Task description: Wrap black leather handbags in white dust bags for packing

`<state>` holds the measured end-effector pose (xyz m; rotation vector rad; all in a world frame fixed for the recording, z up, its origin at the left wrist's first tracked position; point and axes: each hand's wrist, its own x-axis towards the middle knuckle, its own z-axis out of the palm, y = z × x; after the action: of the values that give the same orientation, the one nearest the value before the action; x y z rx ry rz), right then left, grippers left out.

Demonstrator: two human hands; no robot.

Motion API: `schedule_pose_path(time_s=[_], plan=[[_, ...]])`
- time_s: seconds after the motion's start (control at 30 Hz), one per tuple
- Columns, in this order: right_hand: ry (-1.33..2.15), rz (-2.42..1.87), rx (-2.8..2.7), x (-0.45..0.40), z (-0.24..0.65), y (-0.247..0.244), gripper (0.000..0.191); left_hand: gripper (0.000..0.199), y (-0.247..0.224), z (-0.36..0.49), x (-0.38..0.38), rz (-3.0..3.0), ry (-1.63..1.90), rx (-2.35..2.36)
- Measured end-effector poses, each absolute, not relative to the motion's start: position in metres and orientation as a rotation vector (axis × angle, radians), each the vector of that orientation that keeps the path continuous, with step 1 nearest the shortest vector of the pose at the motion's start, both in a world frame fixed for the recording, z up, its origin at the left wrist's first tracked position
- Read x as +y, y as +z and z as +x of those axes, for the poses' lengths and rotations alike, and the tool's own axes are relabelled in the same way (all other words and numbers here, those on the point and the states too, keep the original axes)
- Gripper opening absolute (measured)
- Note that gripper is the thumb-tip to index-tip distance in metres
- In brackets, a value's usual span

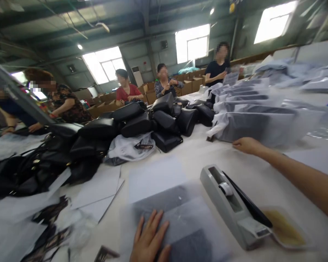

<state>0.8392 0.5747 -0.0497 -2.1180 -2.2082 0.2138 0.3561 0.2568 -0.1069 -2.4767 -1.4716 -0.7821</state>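
I make out bright windows (104,65) in far wall, white cabinet (138,79) upright between two of them. Ceiling lamp (80,47) lit. Cartons (190,86) lined below, turquoise bundle (188,69) near them. Across from me: worker in red (129,91), worker in patterned top (168,88), worker in dark top (217,68). Off left, slanting metal bar (16,90); worker in floral top (67,103) beyond.

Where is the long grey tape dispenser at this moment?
In the head view, the long grey tape dispenser lies on the white tabletop, right of the left hand, beside the shallow clear tray, yellowish inside.
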Motion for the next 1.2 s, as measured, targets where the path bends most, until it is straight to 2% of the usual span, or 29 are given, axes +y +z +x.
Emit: schedule_pose_path(time_s=[0.13, 0.2, 0.27, 0.3, 0.43, 0.5, 0.63, 0.77, 0.9, 0.97, 1.1, 1.2], plan=[[0.102, -1.779, -2.262, 0.526, 0.779, -0.002, 0.036, 0.035, -0.079, 0.356, 0.246, -2.498, -0.947, -1.674], [0.119, -1.298, -2.274, 0.476, 0.737, 0.017, 0.034, 0.033, -0.071, 0.355, 0.238, -2.410, -1.054, -1.747], [0.303, -0.977, -2.437, 0.418, 0.695, 0.022, 0.036, 0.034, -0.069, 0.355, 0.226, -2.395, -1.063, -1.724], [0.386, -0.873, -2.524, 0.390, 0.676, 0.017, 0.041, 0.036, -0.069, 0.355, 0.219, -2.405, -1.039, -1.708], [0.515, -0.622, -2.800, 0.306, 0.623, -0.033, 0.094, 0.042, -0.081, 0.353, 0.191, -2.415, -0.919, -1.750], [0.506, -0.584, -2.868, 0.288, 0.609, -0.060, 0.103, 0.044, -0.087, 0.350, 0.180, -2.381, -0.910, -1.791], [0.421, -0.610, -2.868, 0.283, 0.597, -0.076, 0.093, 0.047, -0.090, 0.340, 0.167, -2.271, -0.964, -1.868], [0.370, -0.618, -2.778, 0.300, 0.592, -0.044, 0.080, 0.050, -0.083, 0.328, 0.162, -2.131, -1.123, -1.981], [0.197, -0.704, -2.617, 0.336, 0.580, -0.007, 0.056, 0.051, -0.073, 0.320, 0.171, -1.989, -1.378, -2.137], [0.119, -0.738, -2.585, 0.357, 0.575, 0.003, 0.056, 0.054, -0.069, 0.318, 0.184, -1.944, -1.510, -2.209], [0.110, -0.836, -2.661, 0.391, 0.571, 0.007, 0.072, 0.061, -0.064, 0.314, 0.221, -1.958, -1.689, -2.361], [0.185, -0.876, -2.721, 0.404, 0.570, 0.006, 0.061, 0.062, -0.063, 0.318, 0.244, -2.021, -1.715, -2.453]])
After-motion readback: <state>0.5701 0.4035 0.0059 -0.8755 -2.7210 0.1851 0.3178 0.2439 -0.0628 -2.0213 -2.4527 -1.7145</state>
